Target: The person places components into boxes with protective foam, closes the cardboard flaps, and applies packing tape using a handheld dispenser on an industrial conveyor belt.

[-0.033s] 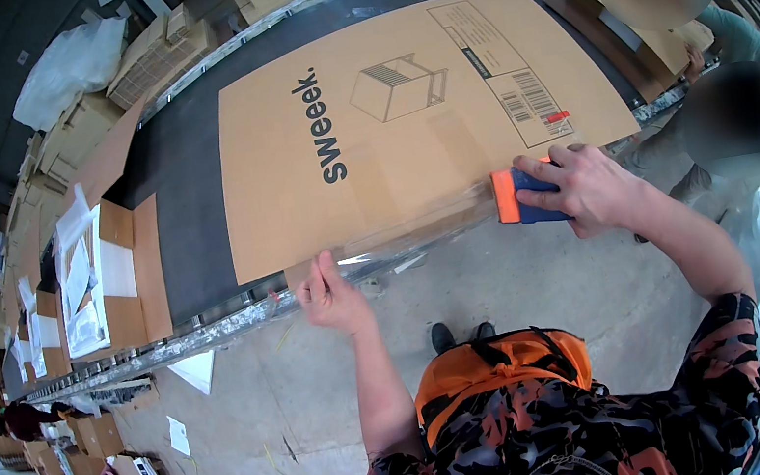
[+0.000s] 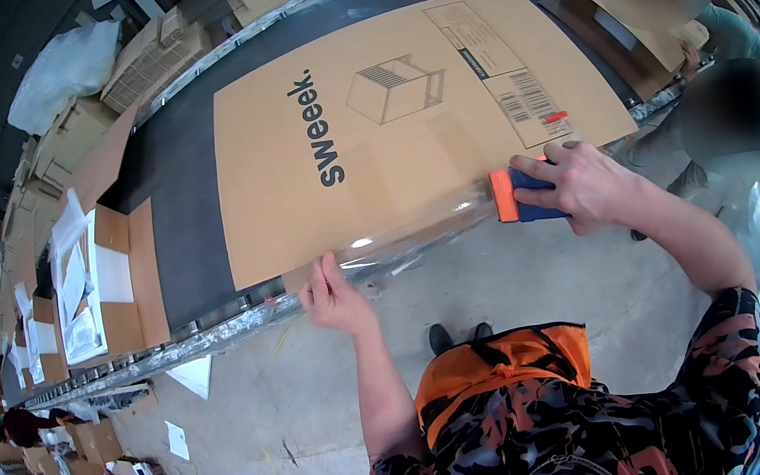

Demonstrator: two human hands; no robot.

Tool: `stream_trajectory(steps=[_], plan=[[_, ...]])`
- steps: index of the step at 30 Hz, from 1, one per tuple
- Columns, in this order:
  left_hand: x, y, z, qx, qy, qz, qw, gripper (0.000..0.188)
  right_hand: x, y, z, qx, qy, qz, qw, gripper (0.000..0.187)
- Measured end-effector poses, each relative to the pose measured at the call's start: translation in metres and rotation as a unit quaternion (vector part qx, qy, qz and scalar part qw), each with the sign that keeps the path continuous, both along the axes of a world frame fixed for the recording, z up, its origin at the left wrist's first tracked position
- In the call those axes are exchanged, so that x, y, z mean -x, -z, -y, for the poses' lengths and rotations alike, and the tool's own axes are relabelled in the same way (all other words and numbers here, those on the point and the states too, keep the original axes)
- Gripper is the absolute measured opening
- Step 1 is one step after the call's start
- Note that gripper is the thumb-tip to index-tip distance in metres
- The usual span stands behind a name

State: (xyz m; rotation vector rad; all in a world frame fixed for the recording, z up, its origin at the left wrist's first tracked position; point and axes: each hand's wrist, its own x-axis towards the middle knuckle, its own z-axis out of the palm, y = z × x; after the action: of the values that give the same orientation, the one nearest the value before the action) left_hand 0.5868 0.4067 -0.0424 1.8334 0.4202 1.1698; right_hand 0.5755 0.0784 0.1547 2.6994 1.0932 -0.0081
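Note:
A large flat brown cardboard box (image 2: 298,221) with dark print and a line drawing lies on the dark conveyor (image 2: 174,161). My right hand (image 2: 590,184) is closed around a blue and orange tape dispenser (image 2: 520,194) at the box's near edge, toward its right. From it a strip of clear packing tape (image 2: 419,231) stretches left along that edge. My left hand (image 2: 336,294) is closed, thumb and fingers pinched at the tape's left end beside the near left corner. The exact contact under the left fingertips is hidden.
At left on the conveyor stand open cartons (image 2: 116,279) with white packing inside. A person (image 2: 736,37) at far right handles another open carton (image 2: 640,27). The conveyor's metal rail (image 2: 215,328) runs below the box. Paper scraps (image 2: 176,439) lie on the floor.
The view has shifted very slightly, and the glint on the tape has changed. Both hands keep their places on the tape and the dispenser.

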Motion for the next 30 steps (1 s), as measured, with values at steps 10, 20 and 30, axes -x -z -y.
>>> stream_trajectory(steps=[10, 20, 30], plan=[[-0.002, 0.037, -0.006, 0.101, -0.027, -0.052, 0.993, 0.058, -0.023, 0.004, -0.022, 0.098, 0.031, -0.062, 0.993, 0.058], [-0.020, 0.006, 0.036, -0.413, -0.046, -0.062, 0.908, 0.048, -0.016, 0.024, 0.006, 0.068, 0.023, -0.045, 0.996, 0.051], [-0.045, 0.024, 0.025, -0.496, -0.079, -0.007, 0.865, 0.053, -0.021, 0.030, 0.026, 0.086, -0.064, 0.009, 0.994, 0.029]])
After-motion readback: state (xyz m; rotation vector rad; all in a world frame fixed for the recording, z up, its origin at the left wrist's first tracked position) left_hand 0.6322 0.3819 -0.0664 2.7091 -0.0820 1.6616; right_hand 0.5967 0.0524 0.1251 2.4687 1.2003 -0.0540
